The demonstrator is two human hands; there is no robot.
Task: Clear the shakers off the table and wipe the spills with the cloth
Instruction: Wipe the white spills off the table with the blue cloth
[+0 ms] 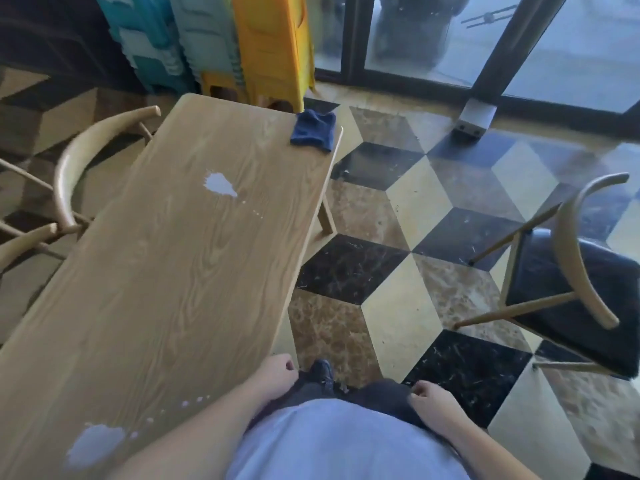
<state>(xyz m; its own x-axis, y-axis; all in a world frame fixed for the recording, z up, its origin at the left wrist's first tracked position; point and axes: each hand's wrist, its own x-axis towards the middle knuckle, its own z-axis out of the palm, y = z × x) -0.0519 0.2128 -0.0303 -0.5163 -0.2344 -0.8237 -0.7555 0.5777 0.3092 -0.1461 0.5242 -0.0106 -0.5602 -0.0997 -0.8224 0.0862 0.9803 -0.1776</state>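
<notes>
My wooden table point(166, 271) stands on cube-patterned marble floor point(398, 237); curved-back chairs point(571, 289) flank it, glass doors point(433, 39) beyond.

This looks like a café or small restaurant dining room: a long wooden table point(166, 271) on cube-patterned marble floor point(398, 265), matching curved-back chairs point(585, 271) either side of it, stacked plastic stools point(270, 43) beyond its far end, glass doors point(485, 39) past those.
</notes>
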